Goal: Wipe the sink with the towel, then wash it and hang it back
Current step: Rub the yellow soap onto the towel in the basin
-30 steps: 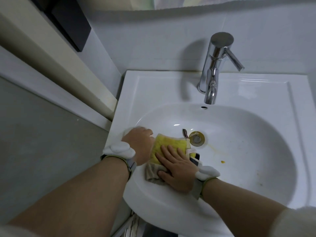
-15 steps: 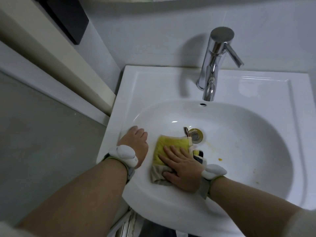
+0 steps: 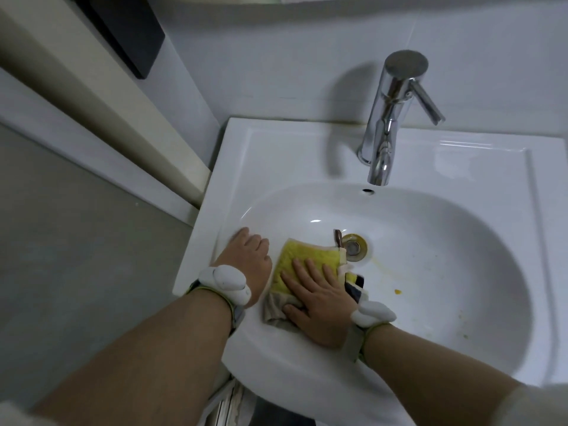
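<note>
Two hands work at the sink [image 3: 276,155], and the wiping step looks to be in hand. The right hand [image 3: 316,302] lies flat on the towel [image 3: 295,259], fingers straight and slightly spread, pressing it against the near-left slope of the bowl, just beside the drain [image 3: 355,245]. The left hand [image 3: 249,256] rests on the rim beside the towel, fingers relaxed, gripping nothing, seemingly as a brace. Yellow specks [image 3: 397,292] lie to the right of the drain, apart from the towel. Next, I judge, the towel must be pushed rightward across those marks under steady pressure. The tap [image 3: 390,118] is not running; washing and hanging are not yet begun.
</note>
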Demonstrator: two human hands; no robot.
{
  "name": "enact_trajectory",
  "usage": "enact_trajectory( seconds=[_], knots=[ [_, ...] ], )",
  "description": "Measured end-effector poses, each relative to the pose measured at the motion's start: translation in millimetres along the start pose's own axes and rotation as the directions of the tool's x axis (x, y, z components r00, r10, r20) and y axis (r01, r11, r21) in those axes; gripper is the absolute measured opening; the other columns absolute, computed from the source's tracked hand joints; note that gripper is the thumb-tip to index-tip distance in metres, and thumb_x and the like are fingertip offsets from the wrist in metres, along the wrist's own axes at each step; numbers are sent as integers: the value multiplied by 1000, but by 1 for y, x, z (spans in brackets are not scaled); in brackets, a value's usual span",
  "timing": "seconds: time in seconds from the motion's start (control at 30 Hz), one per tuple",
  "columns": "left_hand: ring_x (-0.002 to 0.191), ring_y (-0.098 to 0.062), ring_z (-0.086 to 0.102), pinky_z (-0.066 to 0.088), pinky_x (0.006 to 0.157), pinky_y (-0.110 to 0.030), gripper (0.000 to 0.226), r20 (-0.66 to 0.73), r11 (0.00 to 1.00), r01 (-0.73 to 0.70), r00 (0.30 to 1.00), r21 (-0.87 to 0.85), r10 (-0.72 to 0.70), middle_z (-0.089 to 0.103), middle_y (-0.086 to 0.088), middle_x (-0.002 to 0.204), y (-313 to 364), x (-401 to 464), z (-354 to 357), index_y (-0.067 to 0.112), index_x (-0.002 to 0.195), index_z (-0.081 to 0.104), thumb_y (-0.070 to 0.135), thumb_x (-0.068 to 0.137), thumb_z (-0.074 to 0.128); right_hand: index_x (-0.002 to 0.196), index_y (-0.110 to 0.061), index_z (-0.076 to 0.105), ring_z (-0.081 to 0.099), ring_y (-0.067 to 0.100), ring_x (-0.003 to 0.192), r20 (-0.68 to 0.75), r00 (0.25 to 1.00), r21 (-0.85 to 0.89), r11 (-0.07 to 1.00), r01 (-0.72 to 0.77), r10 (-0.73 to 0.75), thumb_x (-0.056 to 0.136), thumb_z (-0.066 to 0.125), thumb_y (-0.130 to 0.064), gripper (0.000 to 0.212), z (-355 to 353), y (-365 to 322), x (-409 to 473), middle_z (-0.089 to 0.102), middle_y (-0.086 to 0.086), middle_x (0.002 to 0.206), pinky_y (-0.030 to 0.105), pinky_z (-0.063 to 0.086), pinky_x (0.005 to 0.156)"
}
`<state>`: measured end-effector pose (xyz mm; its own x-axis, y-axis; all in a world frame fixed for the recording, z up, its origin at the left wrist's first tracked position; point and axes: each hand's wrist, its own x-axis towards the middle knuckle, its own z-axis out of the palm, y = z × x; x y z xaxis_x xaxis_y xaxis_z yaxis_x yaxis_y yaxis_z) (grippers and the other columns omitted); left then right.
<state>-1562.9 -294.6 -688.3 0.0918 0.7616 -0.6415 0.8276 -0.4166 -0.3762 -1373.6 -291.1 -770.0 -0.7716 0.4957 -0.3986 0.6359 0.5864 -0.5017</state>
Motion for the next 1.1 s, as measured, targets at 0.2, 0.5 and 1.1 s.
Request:
enact_trajectory(
  seconds=[0.2, 0.5, 1.1],
  knots=[
    [140, -34, 28, 10, 117, -55, 47, -49, 999, -31, 998, -21, 30, 32, -15, 154, 2, 3, 1, 13, 136, 50, 28, 92, 41, 149, -42, -13, -25, 19, 145, -63, 998, -53, 998, -23, 20, 94, 18, -67, 68, -2, 4, 23, -25, -11, 155, 45, -15, 119],
    [140, -32, 26, 15, 113, -56, 51, -13, 994, -50, 999, -95, 49, 26, -14, 155, 19, 13, 11, 14, 135, 50, 34, 88, 51, 152, -42, -9, -25, 16, 146, 122, 992, -49, 999, -18, 24, 79, -4, -72, 79, -10, 13, -26, -23, -11, 158, 39, -20, 116],
    [141, -26, 29, 25, 112, -46, 51, 66, 983, -3, 998, -181, 15, 29, -9, 155, 24, 1, 12, 16, 139, 46, 34, 91, 46, 153, -43, 0, -18, 26, 149, 148, 982, 40, 991, -128, 121, 99, 19, -59, 60, -4, -37, -4, -16, -2, 163, 51, -11, 119]
  ],
)
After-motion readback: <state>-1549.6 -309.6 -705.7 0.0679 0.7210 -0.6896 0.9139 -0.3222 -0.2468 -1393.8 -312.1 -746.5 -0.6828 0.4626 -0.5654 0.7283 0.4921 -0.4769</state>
